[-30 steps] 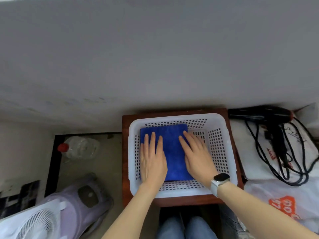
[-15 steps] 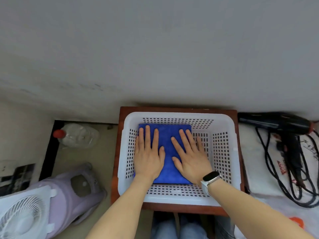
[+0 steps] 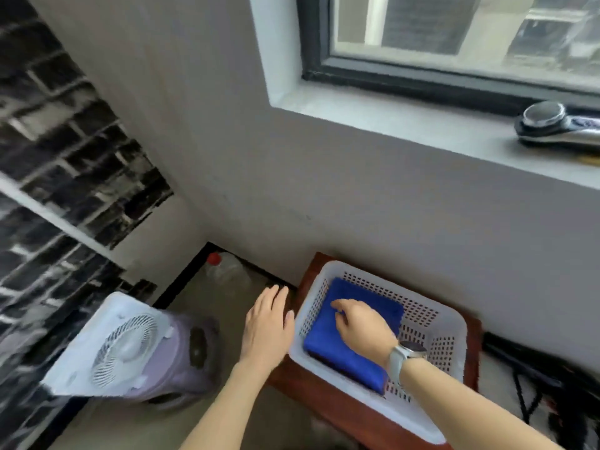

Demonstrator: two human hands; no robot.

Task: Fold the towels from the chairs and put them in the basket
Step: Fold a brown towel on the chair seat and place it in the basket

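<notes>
Left hand [image 3: 268, 326] now flat outside basket [image 3: 454, 323]; right hand [image 3: 362, 328] loose-fingered over towel [image 3: 328, 336].

Domestic room: window sill [image 3: 406, 125] in a plastered wall, floor-standing fan [image 3: 126, 344], water bottle [image 3: 227, 267], white laundry basket [image 3: 454, 332] holding a towel [image 3: 354, 303].

A folded towel [image 3: 354, 326] is lying in the left part of a basket [image 3: 451, 332], which is sitting on a low table [image 3: 310, 274] against the wall under a window [image 3: 454, 37]. The right hand [image 3: 362, 328] is hovering over or resting on the towel inside the basket; contact is unclear. The left hand [image 3: 268, 323] is hanging just left of the basket, outside it. Further left, a fan [image 3: 130, 345] is standing on the floor, with a bottle [image 3: 227, 267] lying behind it near the wall. A device [image 3: 558, 125] is lying on the windowsill at the right.
</notes>
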